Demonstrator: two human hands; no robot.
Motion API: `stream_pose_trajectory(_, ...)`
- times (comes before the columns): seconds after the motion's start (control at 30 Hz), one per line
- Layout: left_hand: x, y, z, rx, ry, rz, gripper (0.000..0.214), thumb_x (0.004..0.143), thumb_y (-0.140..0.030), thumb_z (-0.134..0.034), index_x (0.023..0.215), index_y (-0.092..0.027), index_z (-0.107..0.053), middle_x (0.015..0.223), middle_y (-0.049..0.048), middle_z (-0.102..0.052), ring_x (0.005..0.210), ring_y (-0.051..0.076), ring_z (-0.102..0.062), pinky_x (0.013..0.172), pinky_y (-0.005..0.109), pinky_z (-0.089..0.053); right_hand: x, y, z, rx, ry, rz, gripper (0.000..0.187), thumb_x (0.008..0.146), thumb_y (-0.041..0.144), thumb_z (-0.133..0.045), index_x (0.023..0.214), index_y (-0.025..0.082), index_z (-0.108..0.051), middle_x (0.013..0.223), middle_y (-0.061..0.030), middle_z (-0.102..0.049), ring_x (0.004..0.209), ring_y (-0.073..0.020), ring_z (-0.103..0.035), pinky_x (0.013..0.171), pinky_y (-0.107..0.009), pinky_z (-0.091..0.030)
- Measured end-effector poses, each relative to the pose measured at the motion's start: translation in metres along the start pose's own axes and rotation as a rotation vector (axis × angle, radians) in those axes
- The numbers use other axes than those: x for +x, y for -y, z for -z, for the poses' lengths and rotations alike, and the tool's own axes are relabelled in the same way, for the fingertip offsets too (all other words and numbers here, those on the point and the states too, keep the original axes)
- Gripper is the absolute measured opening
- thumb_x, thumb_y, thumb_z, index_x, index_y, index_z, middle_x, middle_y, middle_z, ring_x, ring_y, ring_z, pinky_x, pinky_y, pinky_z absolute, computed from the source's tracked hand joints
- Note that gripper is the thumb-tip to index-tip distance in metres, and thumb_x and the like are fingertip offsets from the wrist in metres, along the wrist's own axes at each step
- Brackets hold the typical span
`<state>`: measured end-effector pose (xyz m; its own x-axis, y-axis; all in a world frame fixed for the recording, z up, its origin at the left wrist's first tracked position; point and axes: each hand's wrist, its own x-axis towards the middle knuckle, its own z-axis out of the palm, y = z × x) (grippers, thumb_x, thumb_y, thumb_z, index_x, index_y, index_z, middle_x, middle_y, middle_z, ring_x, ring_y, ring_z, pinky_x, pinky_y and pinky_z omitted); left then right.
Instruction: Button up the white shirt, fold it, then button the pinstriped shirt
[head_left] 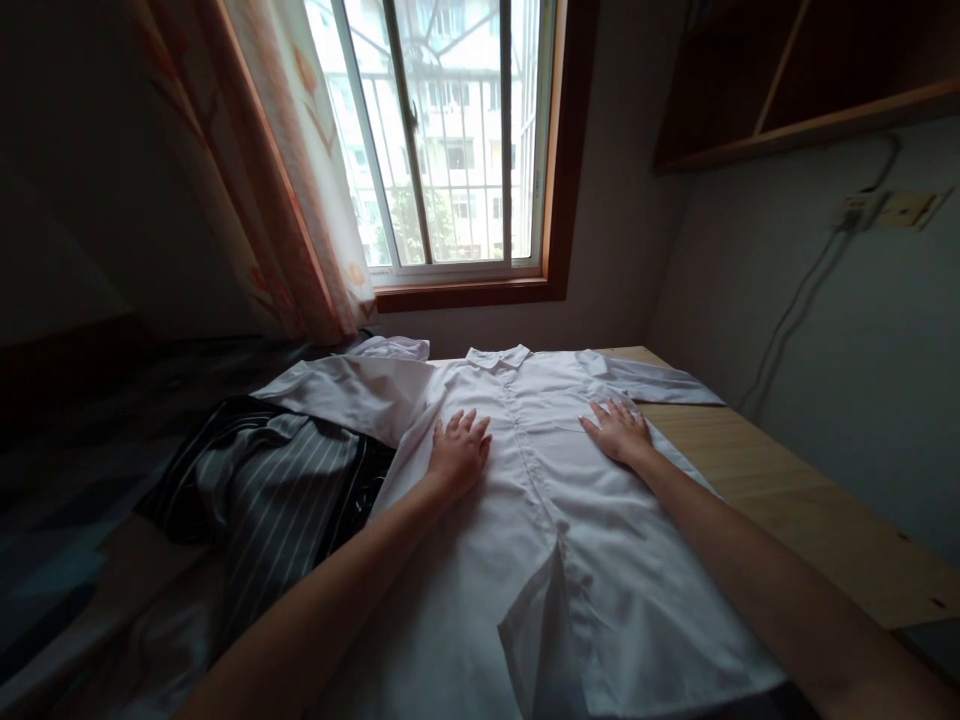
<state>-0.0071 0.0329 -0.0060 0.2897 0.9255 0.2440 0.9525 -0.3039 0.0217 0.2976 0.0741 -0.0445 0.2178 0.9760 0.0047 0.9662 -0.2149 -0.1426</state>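
Observation:
A white button-up shirt (480,560) lies spread front side up, its collar toward the window and its sleeves out to both sides. The front is closed along the button line down to about the middle; lower down, one edge folds open. My left hand (459,450) rests flat on the left half of the chest, fingers spread. On the right half, my right hand (616,432) also lies flat with its fingers apart. Neither hand grips the cloth.
Under the shirt is a wooden table (787,500), bare along its right side. Dark striped cloth (292,490) lies bunched at the left, below the left sleeve. A curtain (277,170) hangs beside the window (450,130). On the right wall, a cable runs from a socket (862,212).

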Motion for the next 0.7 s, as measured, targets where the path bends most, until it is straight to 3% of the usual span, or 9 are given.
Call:
stream_pose_trajectory(0.07,-0.017,-0.013,0.0,-0.045,0.109,0.015,0.051,0.099,-0.047,-0.032,0.145,-0.029,-0.045,0.158,0.0083,-0.033,0.147,0.034,-0.023,0.114,0.064,-0.017,-0.001,0.0,-0.001,-0.002,-0.021,0.006,0.068,0.096,0.063,-0.024,0.153,0.027,-0.031,0.162,-0.0097,-0.023,0.148,-0.0278,-0.019,0.118,-0.05,-0.01)
stream_pose_trajectory(0.17,-0.032,-0.019,0.001,-0.093,0.217,-0.003,0.061,0.096,-0.059,-0.031,0.149,-0.03,-0.038,0.16,0.0092,-0.026,0.148,0.035,-0.018,0.114,0.066,-0.01,-0.004,-0.001,0.0,0.013,-0.063,0.022,0.062,0.098,0.056,-0.027,0.15,0.025,-0.037,0.159,-0.0109,-0.029,0.146,-0.0279,-0.023,0.117,-0.05,-0.014)
stream_pose_trajectory(0.33,-0.036,-0.014,0.005,-0.132,0.22,-0.073,0.075,0.088,-0.072,-0.037,0.15,-0.028,-0.037,0.16,0.0124,-0.025,0.149,0.036,-0.016,0.115,0.065,-0.006,-0.023,0.006,0.015,0.029,-0.241,0.14,0.043,0.096,0.035,-0.042,0.133,0.022,-0.058,0.152,-0.0106,-0.042,0.143,-0.0293,-0.027,0.115,-0.052,-0.014)
stream_pose_trajectory(0.43,-0.037,-0.013,0.006,-0.174,0.203,-0.211,0.071,0.089,-0.069,-0.041,0.147,-0.028,-0.043,0.158,0.0114,-0.032,0.147,0.034,-0.022,0.117,0.062,-0.01,-0.045,0.027,0.034,0.132,-0.308,0.297,0.033,0.09,0.024,-0.049,0.117,0.021,-0.067,0.132,-0.0112,-0.059,0.127,-0.027,-0.045,0.109,-0.042,-0.028)
stream_pose_trajectory(0.5,-0.037,-0.014,0.005,-0.214,0.169,-0.317,0.062,0.092,-0.063,-0.044,0.143,-0.028,-0.048,0.155,0.0098,-0.039,0.145,0.032,-0.029,0.118,0.057,-0.017,-0.062,0.045,0.044,0.271,-0.208,0.416,0.027,0.09,0.024,-0.048,0.106,0.018,-0.069,0.107,-0.0103,-0.067,0.104,-0.0224,-0.059,0.094,-0.032,-0.04)
stream_pose_trajectory(0.57,-0.036,-0.016,0.003,-0.256,0.125,-0.411,0.053,0.094,-0.054,-0.046,0.139,-0.025,-0.053,0.149,0.0095,-0.047,0.141,0.029,-0.036,0.118,0.05,-0.025,-0.079,0.064,0.047,0.421,-0.031,0.521,0.025,0.09,0.028,-0.05,0.106,0.017,-0.066,0.089,-0.0065,-0.068,0.08,-0.0181,-0.062,0.076,-0.027,-0.044)
stream_pose_trajectory(0.7,-0.041,-0.019,0.002,-0.305,0.089,-0.515,0.044,0.097,-0.039,-0.044,0.133,-0.018,-0.058,0.142,0.0098,-0.055,0.138,0.024,-0.042,0.118,0.039,-0.03,-0.1,0.085,0.037,0.51,0.151,0.599,0.026,0.085,0.03,-0.059,0.105,0.015,-0.06,0.083,-0.0042,-0.065,0.071,-0.0156,-0.058,0.066,-0.025,-0.04)
